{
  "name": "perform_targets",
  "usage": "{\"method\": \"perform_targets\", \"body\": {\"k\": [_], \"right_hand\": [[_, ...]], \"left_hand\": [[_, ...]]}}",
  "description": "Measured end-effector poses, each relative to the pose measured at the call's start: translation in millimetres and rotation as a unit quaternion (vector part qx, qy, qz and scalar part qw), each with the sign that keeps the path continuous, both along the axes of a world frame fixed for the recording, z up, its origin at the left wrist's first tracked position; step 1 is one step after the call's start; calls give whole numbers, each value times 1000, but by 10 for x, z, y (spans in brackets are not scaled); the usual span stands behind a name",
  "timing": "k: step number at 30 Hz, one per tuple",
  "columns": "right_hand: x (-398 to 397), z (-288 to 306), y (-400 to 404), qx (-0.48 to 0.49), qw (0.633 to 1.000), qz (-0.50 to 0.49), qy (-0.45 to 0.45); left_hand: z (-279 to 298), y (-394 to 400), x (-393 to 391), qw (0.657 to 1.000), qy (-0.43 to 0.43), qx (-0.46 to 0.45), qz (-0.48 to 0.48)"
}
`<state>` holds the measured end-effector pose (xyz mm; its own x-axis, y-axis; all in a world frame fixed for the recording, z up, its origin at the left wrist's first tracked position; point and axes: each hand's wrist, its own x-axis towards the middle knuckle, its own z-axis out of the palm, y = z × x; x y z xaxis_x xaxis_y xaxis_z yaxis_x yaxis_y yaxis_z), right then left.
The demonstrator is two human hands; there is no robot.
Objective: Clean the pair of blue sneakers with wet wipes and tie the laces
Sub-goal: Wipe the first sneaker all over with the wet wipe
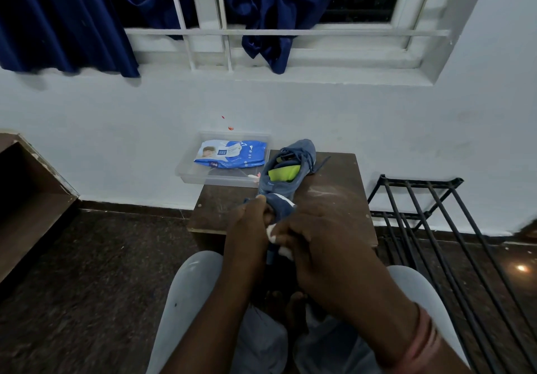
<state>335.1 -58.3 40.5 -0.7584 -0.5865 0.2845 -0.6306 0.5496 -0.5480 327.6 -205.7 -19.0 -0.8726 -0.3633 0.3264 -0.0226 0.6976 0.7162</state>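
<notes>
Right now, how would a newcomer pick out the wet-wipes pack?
Find the brown wooden stool under the window. At its far left corner sits a clear plastic tray against the wall. The wipes pack lies inside it, the only blue-and-white packet there.

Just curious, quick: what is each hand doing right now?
Left hand: grips the sneaker at its heel.
Right hand: fingers pinch a white wipe against the sneaker.

Left hand [250, 222], right hand [322, 237] — fingers curled, touching.

Bare forearms, no sleeves — pink thread bands [422, 341] on right wrist, lower right of frame; light grey trousers [186, 292] below.
</notes>
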Motion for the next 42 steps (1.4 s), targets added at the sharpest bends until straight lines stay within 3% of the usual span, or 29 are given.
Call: {"method": "perform_targets", "body": {"k": [4, 6, 10, 14, 17, 19, 21, 23, 24, 27, 32, 34, 38, 42], "right_hand": [[-122, -78, 73, 24, 996, -47, 78], [-181, -92, 80, 12, 993, -74, 87], [181, -71, -26, 7, 998, -38, 49], [-100, -121, 31, -7, 987, -114, 112], [3, -103, 4, -32, 994, -88, 55], [121, -109, 49, -32, 995, -86, 30], [56, -139, 166, -70, 988, -133, 35], [-41, -149, 283, -140, 971, -192, 37], [-65, -131, 319, -185, 960, -207, 28], [-92, -55, 296, -269, 945, -186, 12], [-147, -2, 95, -280, 947, -140, 67], [-189, 26, 15, -266, 948, -153, 81], [-342, 16, -54, -248, 950, -182, 51], [-394, -9, -56, -173, 969, -171, 37]], "left_hand": [[-43, 17, 1, 999, -11, -22, 32], [-60, 37, -8, 999, -8, 31, 31], [29, 33, 23, 994, -18, 98, 50], [77, 92, 4, 985, 4, 156, 69], [97, 54, -10, 942, 12, 327, 80], [134, 2, 9, 933, 19, 353, 69], [233, 42, 10, 902, 71, 413, 105], [333, 34, 0, 808, 62, 579, 88], [386, 47, -5, 788, 54, 610, 59], [490, 80, -22, 797, 77, 600, 15], [522, 185, -44, 795, 58, 601, -52], [518, 203, -5, 809, 48, 585, -35], [527, 250, 52, 773, 63, 629, -56], [493, 287, 50, 784, 41, 614, -83]]}}
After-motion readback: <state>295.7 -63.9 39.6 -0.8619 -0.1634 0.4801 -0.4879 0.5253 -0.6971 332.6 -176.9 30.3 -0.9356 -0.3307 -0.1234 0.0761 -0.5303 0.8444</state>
